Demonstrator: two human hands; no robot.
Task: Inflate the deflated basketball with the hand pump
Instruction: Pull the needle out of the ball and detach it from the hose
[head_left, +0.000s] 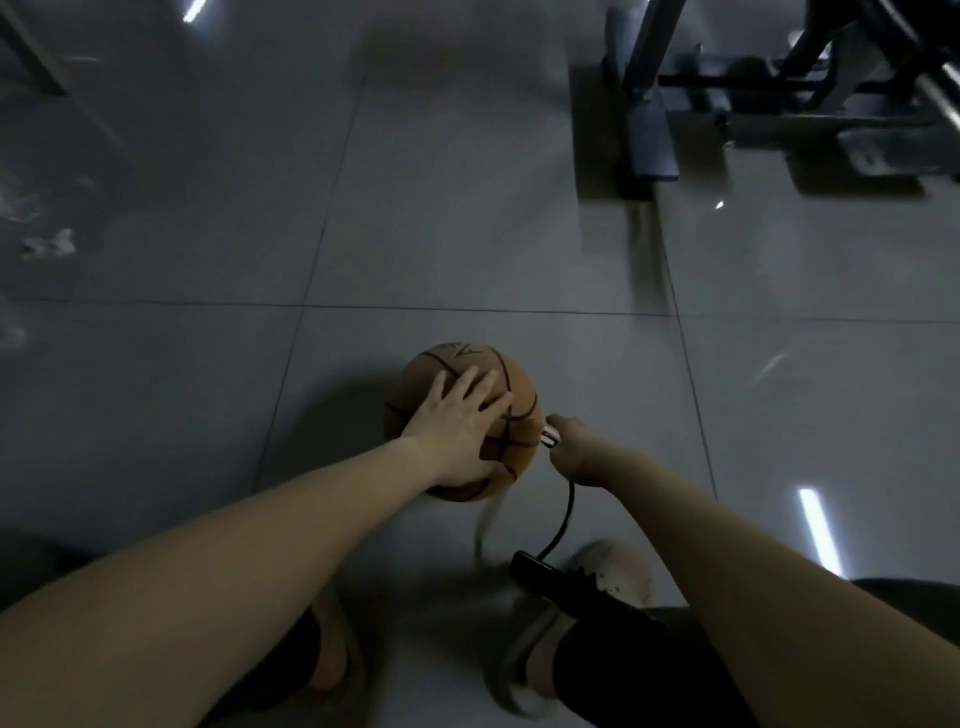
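An orange basketball with black seams sits on the grey tiled floor. My left hand lies flat on top of it, fingers spread. My right hand pinches the silver-tipped nozzle of a black hose right at the ball's right side. The hose curves down to the black hand pump, which lies on the floor by my right shoe. Whether the needle is inside the ball is hidden by the hand.
My shoes and bent legs fill the bottom of the view. A metal frame of gym equipment stands at the far right. Scraps of litter lie at the far left. Floor tiles reflect ceiling lights.
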